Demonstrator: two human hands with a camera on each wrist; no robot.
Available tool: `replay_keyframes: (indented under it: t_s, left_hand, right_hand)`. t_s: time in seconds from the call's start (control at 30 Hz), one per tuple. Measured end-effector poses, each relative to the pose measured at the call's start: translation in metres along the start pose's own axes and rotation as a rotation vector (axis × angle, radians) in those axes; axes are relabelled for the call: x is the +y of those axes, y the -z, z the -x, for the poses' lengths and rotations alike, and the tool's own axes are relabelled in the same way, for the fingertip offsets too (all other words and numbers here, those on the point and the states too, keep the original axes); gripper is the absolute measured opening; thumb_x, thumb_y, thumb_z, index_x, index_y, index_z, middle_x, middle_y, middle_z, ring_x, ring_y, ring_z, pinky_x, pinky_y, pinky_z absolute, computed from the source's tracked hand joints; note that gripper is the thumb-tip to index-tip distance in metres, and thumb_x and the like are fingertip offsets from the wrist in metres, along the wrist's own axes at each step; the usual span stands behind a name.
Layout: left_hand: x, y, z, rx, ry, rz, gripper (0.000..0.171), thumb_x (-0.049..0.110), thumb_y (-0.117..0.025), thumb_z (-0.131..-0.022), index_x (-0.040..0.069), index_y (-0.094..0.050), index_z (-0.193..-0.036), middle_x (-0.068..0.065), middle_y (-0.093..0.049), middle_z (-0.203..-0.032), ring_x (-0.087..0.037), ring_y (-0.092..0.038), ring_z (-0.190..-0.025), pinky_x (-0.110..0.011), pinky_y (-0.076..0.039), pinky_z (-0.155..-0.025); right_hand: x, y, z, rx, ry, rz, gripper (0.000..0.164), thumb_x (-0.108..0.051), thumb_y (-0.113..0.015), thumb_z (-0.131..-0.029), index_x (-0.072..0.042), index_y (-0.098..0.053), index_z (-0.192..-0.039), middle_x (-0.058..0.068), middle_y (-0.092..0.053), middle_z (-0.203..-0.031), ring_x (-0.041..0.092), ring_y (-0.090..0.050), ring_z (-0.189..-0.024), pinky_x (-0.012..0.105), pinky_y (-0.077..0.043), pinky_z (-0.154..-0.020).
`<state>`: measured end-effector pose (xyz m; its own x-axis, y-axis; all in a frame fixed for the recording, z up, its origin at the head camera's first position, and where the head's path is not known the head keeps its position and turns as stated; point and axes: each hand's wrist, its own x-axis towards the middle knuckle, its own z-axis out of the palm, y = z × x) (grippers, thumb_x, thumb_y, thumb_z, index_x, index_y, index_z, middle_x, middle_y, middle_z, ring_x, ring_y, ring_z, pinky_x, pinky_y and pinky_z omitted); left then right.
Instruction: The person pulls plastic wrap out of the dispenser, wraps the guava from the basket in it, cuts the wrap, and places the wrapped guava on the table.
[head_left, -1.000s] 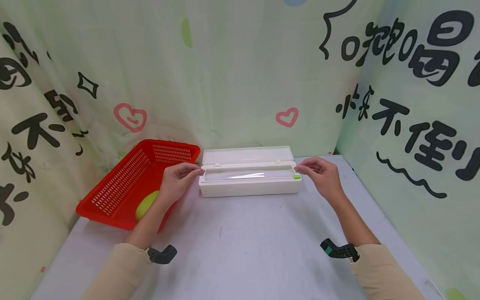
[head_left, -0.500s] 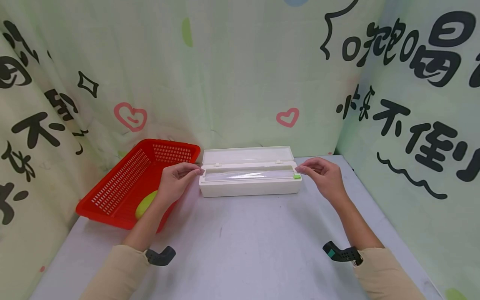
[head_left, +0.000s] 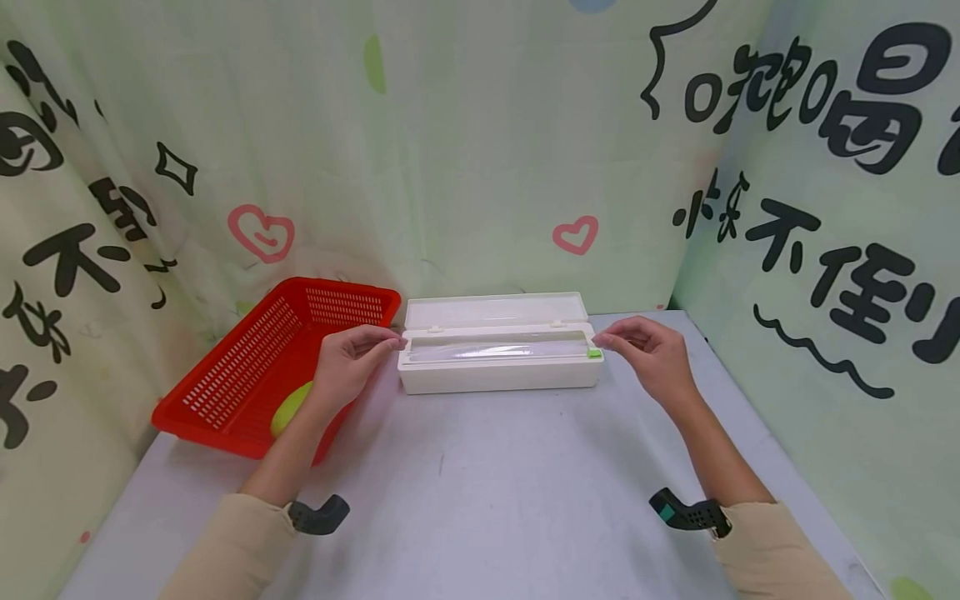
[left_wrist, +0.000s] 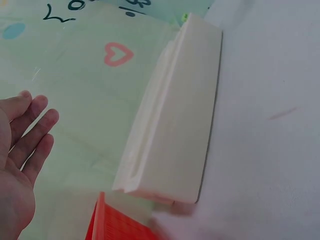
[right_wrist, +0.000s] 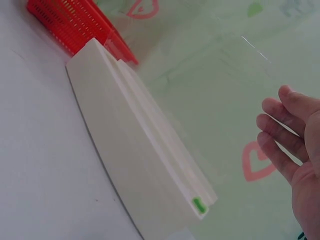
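A white cling film dispenser [head_left: 498,377] stands at the back of the table, its lid [head_left: 495,312] tipped back. Clear cling film [head_left: 483,351] shows glossy in its opening, and a small green slider [head_left: 595,353] sits at the right end. My left hand [head_left: 351,367] is by the left end, thumb and index fingertip pinching the film. At the right end, my right hand [head_left: 651,357] pinches the film the same way, its other fingers loosely bent. Both wrist views show the hands raised beside the dispenser; a thin glint of film edge [right_wrist: 256,49] runs near the right fingertips.
A red perforated basket [head_left: 225,392] stands to the left, partly behind the left forearm. In it lies a yellow-green oval thing [head_left: 291,408], partly hidden by the arm. Printed curtains [head_left: 465,167] close off the white table [head_left: 495,500] at the back and sides.
Both hands keep their pinch at the dispenser's ends. The right hand has shifted slightly right and the left slightly left, with both wrists a little nearer the body. The dispenser and basket stay put.
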<state>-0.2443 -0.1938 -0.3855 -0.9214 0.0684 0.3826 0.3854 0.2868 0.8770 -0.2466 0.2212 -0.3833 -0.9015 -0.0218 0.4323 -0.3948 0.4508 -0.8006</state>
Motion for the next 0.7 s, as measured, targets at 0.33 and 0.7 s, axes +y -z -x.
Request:
replay_keyframes:
  t_s: [0.33, 0.7]
  left_hand:
    - [0.004, 0.001, -0.001, -0.002, -0.038, -0.01, 0.027, 0.028, -0.07, -0.088, 0.009, -0.073, -0.106, -0.012, -0.073, -0.106, -0.007, -0.07, -0.095, -0.019, -0.053, -0.088]
    - [0.013, 0.001, 0.0, -0.005, -0.076, -0.014, 0.023, 0.023, -0.07, -0.088, 0.007, -0.073, -0.105, -0.014, -0.073, -0.105, -0.003, -0.07, -0.094, -0.018, -0.052, -0.088]
  right_hand:
    - [-0.005, 0.003, 0.004, 0.0, 0.006, -0.023, 0.023, -0.019, -0.071, -0.087, -0.002, -0.069, -0.102, -0.023, -0.067, -0.088, -0.007, -0.065, -0.084, 0.007, -0.05, -0.08]
    - [-0.001, 0.006, 0.006, -0.002, 0.027, -0.038, 0.022, -0.018, -0.069, -0.089, -0.001, -0.068, -0.104, -0.024, -0.066, -0.088, -0.007, -0.066, -0.085, 0.008, -0.05, -0.081]
